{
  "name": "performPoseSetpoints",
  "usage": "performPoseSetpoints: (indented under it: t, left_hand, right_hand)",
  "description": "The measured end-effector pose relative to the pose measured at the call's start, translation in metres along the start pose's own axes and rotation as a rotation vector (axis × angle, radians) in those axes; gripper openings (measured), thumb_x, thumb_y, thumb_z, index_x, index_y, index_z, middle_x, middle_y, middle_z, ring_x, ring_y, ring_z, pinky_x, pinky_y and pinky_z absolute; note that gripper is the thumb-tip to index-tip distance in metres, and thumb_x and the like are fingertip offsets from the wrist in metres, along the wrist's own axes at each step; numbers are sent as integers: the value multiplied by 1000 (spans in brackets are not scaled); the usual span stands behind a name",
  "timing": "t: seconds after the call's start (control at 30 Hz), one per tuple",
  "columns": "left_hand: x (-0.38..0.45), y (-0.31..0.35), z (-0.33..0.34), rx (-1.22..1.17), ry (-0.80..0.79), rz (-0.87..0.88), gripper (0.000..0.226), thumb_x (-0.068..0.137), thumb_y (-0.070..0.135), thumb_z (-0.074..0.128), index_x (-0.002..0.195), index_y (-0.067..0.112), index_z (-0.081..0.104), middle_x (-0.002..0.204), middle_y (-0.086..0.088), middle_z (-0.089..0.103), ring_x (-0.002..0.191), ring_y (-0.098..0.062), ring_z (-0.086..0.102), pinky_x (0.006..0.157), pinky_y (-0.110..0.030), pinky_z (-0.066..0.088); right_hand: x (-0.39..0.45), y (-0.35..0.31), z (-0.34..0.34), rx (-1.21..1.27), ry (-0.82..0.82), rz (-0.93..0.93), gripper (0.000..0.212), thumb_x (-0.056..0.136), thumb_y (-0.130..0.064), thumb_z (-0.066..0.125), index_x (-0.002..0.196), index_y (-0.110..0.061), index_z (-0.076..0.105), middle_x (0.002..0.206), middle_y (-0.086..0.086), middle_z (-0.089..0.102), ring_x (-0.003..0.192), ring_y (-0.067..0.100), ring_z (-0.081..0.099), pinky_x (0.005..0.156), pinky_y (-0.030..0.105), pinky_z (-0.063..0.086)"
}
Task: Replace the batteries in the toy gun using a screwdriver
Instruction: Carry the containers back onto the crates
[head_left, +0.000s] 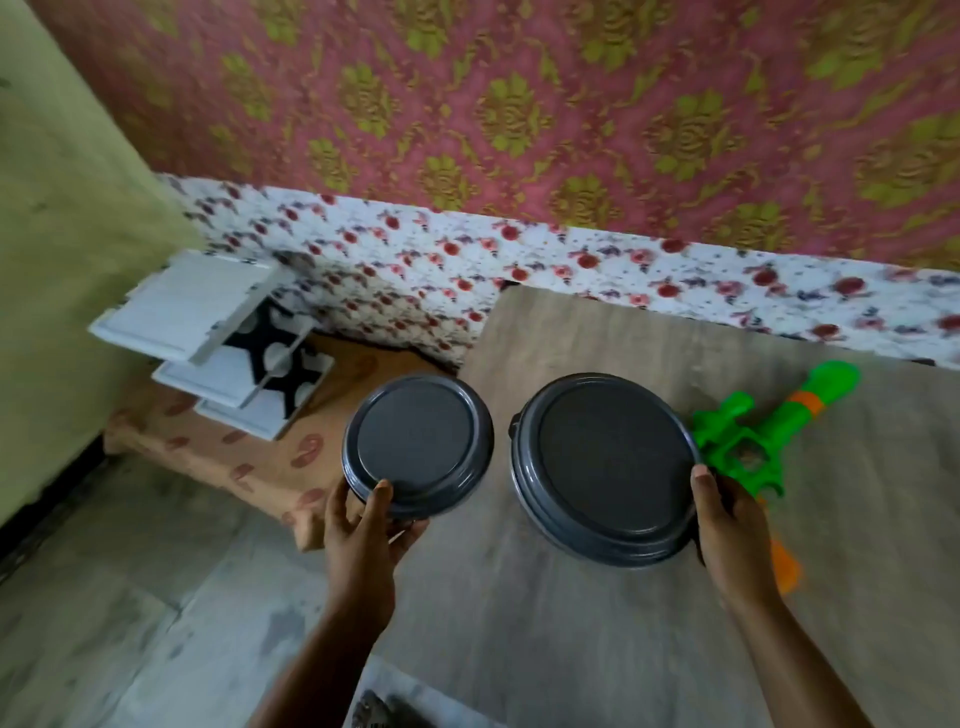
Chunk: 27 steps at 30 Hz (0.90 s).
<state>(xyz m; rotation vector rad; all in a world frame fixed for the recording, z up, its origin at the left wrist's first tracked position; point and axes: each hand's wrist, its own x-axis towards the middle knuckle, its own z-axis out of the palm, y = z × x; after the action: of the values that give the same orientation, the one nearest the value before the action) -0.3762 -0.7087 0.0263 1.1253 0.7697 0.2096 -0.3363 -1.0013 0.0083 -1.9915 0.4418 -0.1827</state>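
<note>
A green toy gun (756, 436) with orange parts lies on the wooden table (597, 623) at the right, partly hidden behind my right hand. My left hand (363, 525) grips a small round dark grey lidded container (418, 444) by its near rim, held past the table's left edge. My right hand (727, 525) grips a larger round dark grey lidded container (605, 467) at its right rim, over the table. I see no screwdriver or batteries.
A floral cloth (519, 260) runs along the wall behind the table. A white tiered rack (208, 332) stands at the left on a low patterned mat (234, 452). The grey floor (130, 597) lies at lower left.
</note>
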Motion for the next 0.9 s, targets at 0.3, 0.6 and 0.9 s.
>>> performPoseSetpoints:
  t: [0.3,0.6,0.9]
  left_hand:
    - [72,89,-150,-94,28,47,45,92,10,54,134,20,41,105,-12,64,67,-21,70,51,-32,58]
    - [127,183,-304,-174,114,178,52,90,13,58,137,23,37,122,-17,58,90,-28,66,60,-31,60]
    - [208,218,-351,-268,166,162,60,91,12,57,144,23,31,103,-13,63,85,-27,65,67,-36,60]
  right_hand:
    - [-59,-92,146,-64,-49,-199,45,88,-38,43,61,-4,47,56,10,48,54,19,45,52,28,35]
    - [-121,-180,287,-131,-178,-284,50,92,-38,48,52,-11,35,49,9,37,50,29,39,49,32,27]
    - [-129,-202,397,-123,-342,-204,41,93,-36,45,56,-20,43,55,0,45,56,20,48,53,32,34]
